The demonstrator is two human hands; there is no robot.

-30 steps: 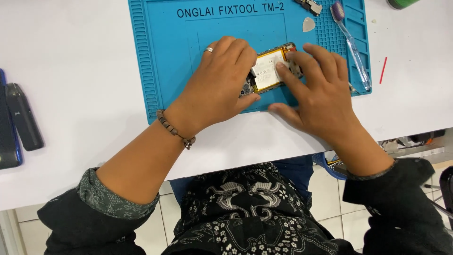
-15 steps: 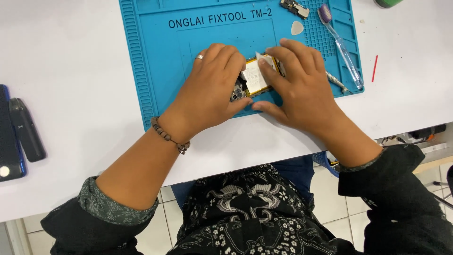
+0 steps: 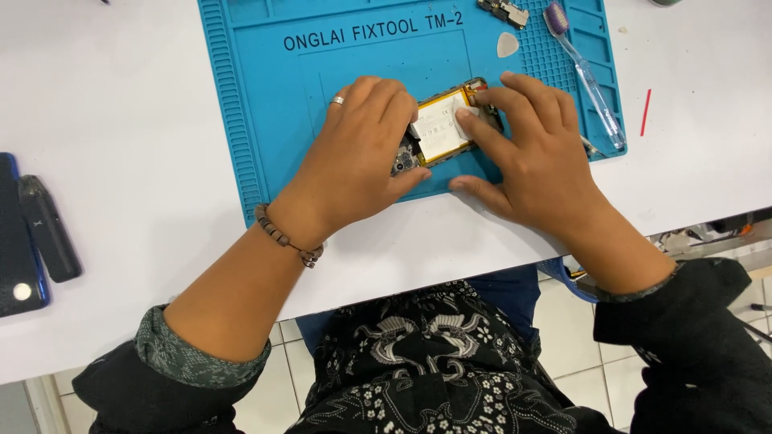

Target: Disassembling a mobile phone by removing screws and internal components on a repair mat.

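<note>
While the head view looked down, the left hand lay curled over the opened phone on the blue mat near the desk's front edge, fingers bent, pinning it. The right hand spread its fingers, pressing the phone's battery.

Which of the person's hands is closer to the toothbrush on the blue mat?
Right. The right hand lies just beside the toothbrush, its fingers a short way from the handle. The left hand sits farther off, across the opened phone both hands touch.
</note>
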